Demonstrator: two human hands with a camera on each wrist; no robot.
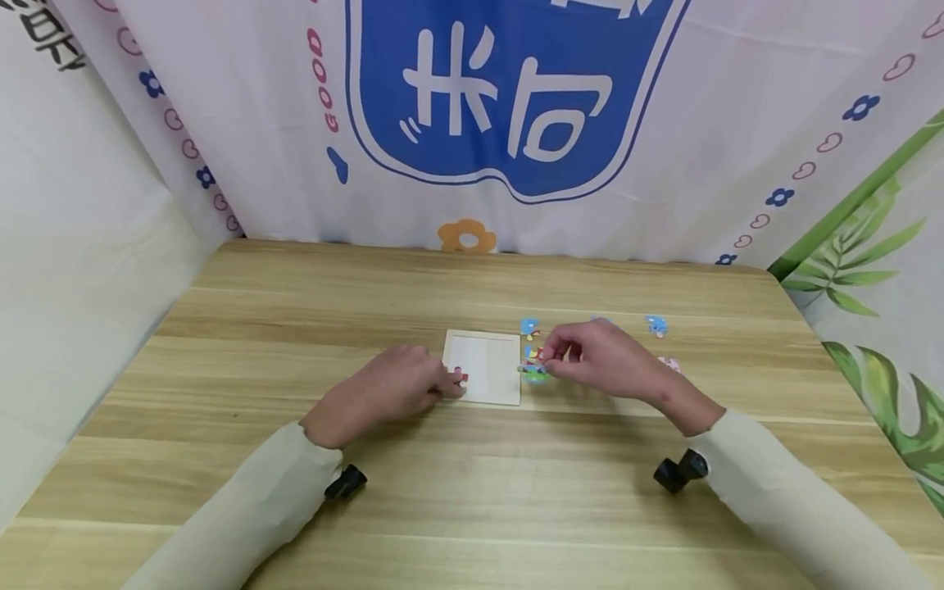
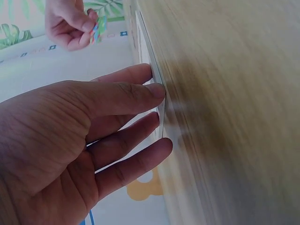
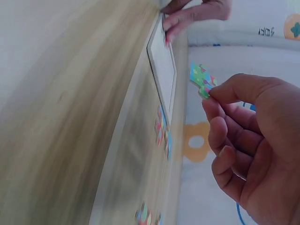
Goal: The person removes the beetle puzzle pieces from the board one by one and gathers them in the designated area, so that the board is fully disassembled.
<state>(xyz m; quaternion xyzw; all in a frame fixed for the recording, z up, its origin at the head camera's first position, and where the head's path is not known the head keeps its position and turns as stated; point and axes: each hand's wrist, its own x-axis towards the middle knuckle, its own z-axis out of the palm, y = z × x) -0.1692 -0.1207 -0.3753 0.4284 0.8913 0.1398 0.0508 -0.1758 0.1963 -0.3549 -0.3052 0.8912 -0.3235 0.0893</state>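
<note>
A shallow, pale wooden puzzle tray [image 1: 501,369] lies on the table, with a small red puzzle piece [image 1: 459,377] at its lower left. My left hand [image 1: 383,389] is at that corner; its thumb touches the tray's outer edge and a fingertip rests by the red piece. In the left wrist view the fingers [image 2: 129,173] are spread and fairly straight. Just right of the tray, my right hand [image 1: 608,360] pinches a green and blue puzzle piece [image 3: 202,80] between thumb and index finger, raised above the table. Its other fingers are curled loosely.
Loose puzzle pieces lie right of the tray: a blue one [image 1: 529,328] near its upper corner, another blue one [image 1: 655,325] farther right, and a pink one [image 1: 669,363] partly behind the right wrist. A printed curtain [image 1: 280,188] hangs along the table's [image 1: 472,508] back edge.
</note>
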